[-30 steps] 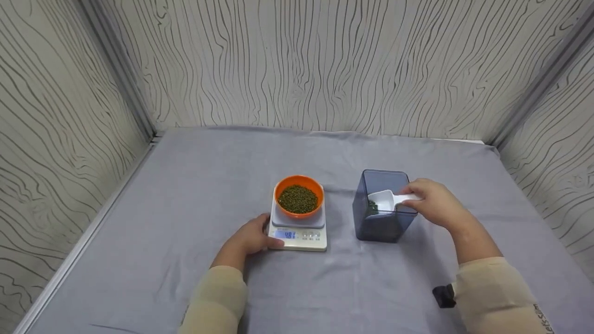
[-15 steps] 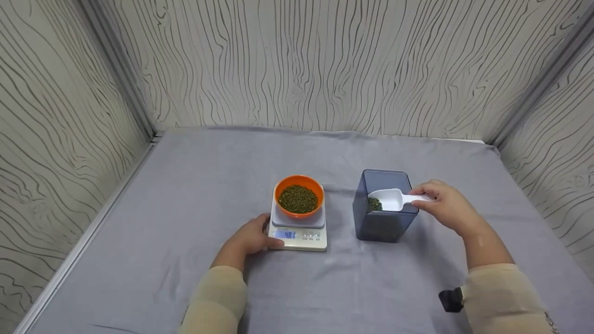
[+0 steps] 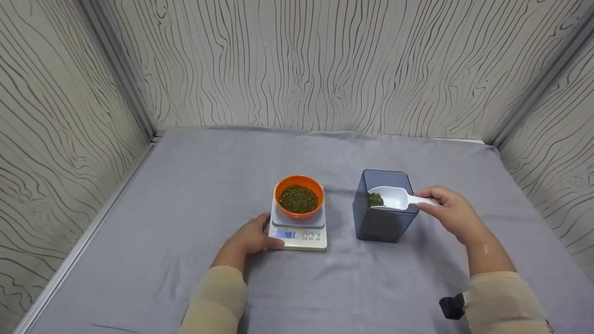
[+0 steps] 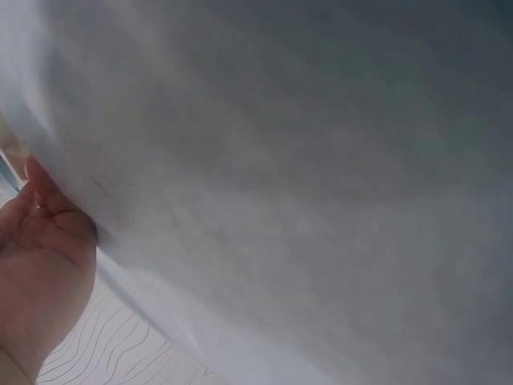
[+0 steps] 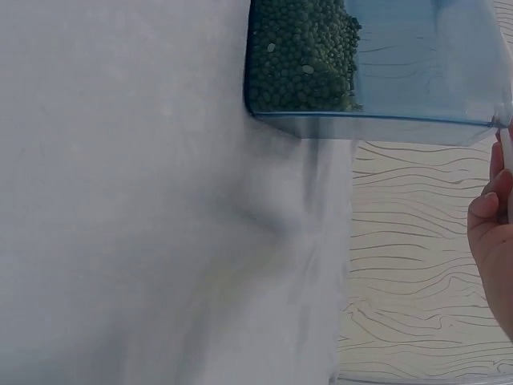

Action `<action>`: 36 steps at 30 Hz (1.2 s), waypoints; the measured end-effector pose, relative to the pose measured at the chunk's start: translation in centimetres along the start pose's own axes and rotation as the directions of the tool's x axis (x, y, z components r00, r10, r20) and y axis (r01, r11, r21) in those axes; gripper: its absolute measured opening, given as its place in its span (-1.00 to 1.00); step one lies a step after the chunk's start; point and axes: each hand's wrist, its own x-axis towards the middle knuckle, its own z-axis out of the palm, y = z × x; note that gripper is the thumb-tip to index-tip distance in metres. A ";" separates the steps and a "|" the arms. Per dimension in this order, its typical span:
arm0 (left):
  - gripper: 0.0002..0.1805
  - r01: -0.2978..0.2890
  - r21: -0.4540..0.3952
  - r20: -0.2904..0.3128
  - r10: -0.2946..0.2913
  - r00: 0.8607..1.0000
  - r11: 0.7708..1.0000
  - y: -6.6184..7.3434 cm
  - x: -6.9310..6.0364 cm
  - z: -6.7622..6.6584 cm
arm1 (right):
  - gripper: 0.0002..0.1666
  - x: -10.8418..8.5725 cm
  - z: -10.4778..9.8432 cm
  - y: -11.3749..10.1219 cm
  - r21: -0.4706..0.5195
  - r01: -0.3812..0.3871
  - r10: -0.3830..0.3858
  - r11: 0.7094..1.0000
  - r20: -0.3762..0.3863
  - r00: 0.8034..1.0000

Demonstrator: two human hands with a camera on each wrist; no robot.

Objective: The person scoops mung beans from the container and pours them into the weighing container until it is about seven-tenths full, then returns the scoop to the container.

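Observation:
My right hand (image 3: 452,212) pinches the handle of a white scoop (image 3: 394,198), whose bowl lies in the mouth of a translucent blue container (image 3: 384,226) with some green beans at its tip. In the right wrist view, more green beans (image 5: 300,60) fill the container's lower part. On the left, my left hand (image 3: 250,235) holds the left side of a white kitchen scale (image 3: 304,243), thumb on its front edge beside the lit display. An orange bowl (image 3: 299,215) of green beans stands on the scale's plate.
A grey cloth (image 3: 222,171) with wrinkles covers the table. Wood-patterned panels (image 3: 297,65) stand behind and at both sides. A black object (image 3: 451,307) sits against my right sleeve.
My right hand has drawn the scoop to the right and up to the container's rim, bringing the beans in it into view. My left hand, the scale and the bowl have stayed put.

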 end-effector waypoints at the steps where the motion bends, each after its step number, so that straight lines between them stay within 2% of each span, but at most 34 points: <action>1: 0.02 -0.002 -0.003 0.001 0.002 1.000 1.000 0.0 0.0 0.0 | -0.63 0.0 0.0 0.1 0.011 0.001 -0.001 1.000 -0.005 1.000; 9: 0.01 -0.002 -0.017 0.007 0.002 1.000 1.000 0.1 0.0 0.0 | -0.54 -0.6 0.0 1.0 0.071 -0.040 0.041 0.997 -0.011 0.999; 16: -0.01 -0.024 -0.027 0.015 0.024 1.000 0.999 0.1 0.0 -0.1 | -0.62 -1.0 0.0 2.0 0.202 0.042 -0.032 0.979 -0.055 0.998; 22: -0.01 -0.018 -0.028 0.015 0.018 1.000 0.999 0.1 0.0 -0.1 | -0.60 -1.0 0.1 2.3 0.264 -0.002 0.017 0.965 -0.056 0.998; 28: -0.01 -0.014 -0.025 0.010 0.014 1.000 1.000 0.1 0.2 -0.1 | -0.61 -0.8 0.1 1.9 0.292 -0.003 0.022 0.956 -0.062 0.998; 36: 0.00 -0.020 -0.019 0.007 0.020 1.000 1.000 0.0 0.2 0.0 | -0.63 -0.1 0.7 0.2 0.270 0.064 -0.044 0.961 -0.079 0.996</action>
